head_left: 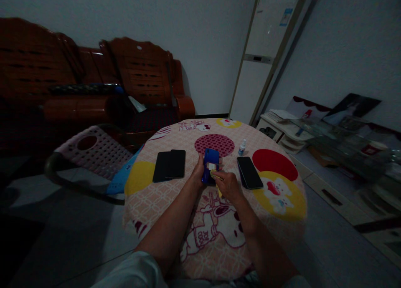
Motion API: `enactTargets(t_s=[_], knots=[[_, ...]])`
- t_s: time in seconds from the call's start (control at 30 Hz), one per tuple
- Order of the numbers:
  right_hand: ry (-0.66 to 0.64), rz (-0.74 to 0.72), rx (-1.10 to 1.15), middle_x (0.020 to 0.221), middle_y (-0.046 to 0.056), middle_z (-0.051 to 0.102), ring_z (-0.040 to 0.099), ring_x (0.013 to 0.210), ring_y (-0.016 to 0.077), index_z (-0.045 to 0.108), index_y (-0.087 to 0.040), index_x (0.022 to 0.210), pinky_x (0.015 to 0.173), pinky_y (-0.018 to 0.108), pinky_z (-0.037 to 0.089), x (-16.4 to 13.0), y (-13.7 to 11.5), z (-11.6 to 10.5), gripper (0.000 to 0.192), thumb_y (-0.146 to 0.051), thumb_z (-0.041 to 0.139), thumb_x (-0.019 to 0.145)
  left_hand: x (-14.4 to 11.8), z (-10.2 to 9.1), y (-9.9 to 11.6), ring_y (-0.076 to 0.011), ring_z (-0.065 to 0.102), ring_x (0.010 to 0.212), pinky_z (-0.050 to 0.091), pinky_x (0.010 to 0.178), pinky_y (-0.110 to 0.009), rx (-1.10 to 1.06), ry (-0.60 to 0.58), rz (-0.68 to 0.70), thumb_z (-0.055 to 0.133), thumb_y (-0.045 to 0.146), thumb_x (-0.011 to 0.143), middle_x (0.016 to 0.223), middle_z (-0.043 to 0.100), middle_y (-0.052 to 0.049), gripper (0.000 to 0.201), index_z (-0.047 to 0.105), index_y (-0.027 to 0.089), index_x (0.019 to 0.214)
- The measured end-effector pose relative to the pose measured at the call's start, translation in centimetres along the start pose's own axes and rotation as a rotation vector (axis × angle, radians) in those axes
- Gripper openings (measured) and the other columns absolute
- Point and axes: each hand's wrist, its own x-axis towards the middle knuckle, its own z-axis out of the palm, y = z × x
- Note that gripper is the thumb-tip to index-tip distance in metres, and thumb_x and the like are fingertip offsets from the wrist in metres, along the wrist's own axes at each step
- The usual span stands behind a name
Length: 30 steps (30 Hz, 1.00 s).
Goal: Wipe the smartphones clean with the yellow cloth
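My left hand [198, 171] grips a blue phone [211, 160], held upright over the middle of the round table [163, 196]. My right hand [228, 185] pinches a small yellowish cloth or pad [214, 173] against the lower part of the blue phone. Two black phones [170, 165] lie side by side, overlapping, to the left of my hands. Another black phone [249, 172] lies flat to the right. A small white bottle with a blue cap [242, 147] stands just beyond that phone.
The table wears a pink cartoon-print cloth. A pink plastic chair [94, 152] stands at its left, a dark wooden sofa [94, 83] behind it. A tall white air conditioner [266, 54] is in the corner. Low cabinets with clutter [338, 137] run along the right wall.
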Motion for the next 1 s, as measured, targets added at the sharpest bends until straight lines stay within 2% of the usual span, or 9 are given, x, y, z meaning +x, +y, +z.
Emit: enactTargets(t_s=[0.2,0.53,0.77,1.0], knots=[[-0.111,-0.105,0.063,0.102,0.003,0.073,0.069,0.092,0.0198,0.072,-0.023,0.104,0.082,0.027,0.053,-0.4,-0.6,0.8,0.028,-0.015,0.056,0.082,0.2,-0.7,0.3,-0.0227,0.068,0.07,0.054,0.062,-0.032,-0.035,0.015,0.071,0.02,0.072,0.084,0.082,0.069,-0.017,0.082,0.064,0.007,0.108],[-0.034,-0.128,0.097,0.106,0.007,0.072,0.069,0.095,0.0213,0.07,-0.02,0.108,0.084,0.029,0.052,-0.2,-0.6,0.8,0.028,-0.015,0.056,0.083,0.4,0.3,-0.7,-0.0215,0.068,0.071,0.053,0.061,-0.029,0.025,0.066,0.059,0.022,0.07,0.085,0.084,0.07,-0.016,0.077,0.065,0.009,0.107],[-0.162,-0.137,0.099,0.101,0.004,0.074,0.07,0.088,0.0187,0.072,-0.022,0.102,0.081,0.028,0.053,-0.4,-1.6,0.5,0.025,-0.016,0.058,0.083,0.4,-0.4,0.1,-0.0225,0.068,0.07,0.054,0.061,-0.032,-0.023,0.033,0.078,0.018,0.072,0.084,0.083,0.07,-0.017,0.082,0.065,0.008,0.105],[-0.049,-0.085,0.115,0.106,0.005,0.072,0.069,0.095,0.0207,0.07,-0.022,0.109,0.084,0.03,0.053,-0.2,-1.0,0.8,0.028,-0.017,0.055,0.085,0.5,0.3,-0.5,-0.0215,0.067,0.071,0.054,0.062,-0.031,-0.044,0.032,0.063,0.02,0.071,0.085,0.084,0.07,-0.015,0.078,0.064,0.01,0.106]])
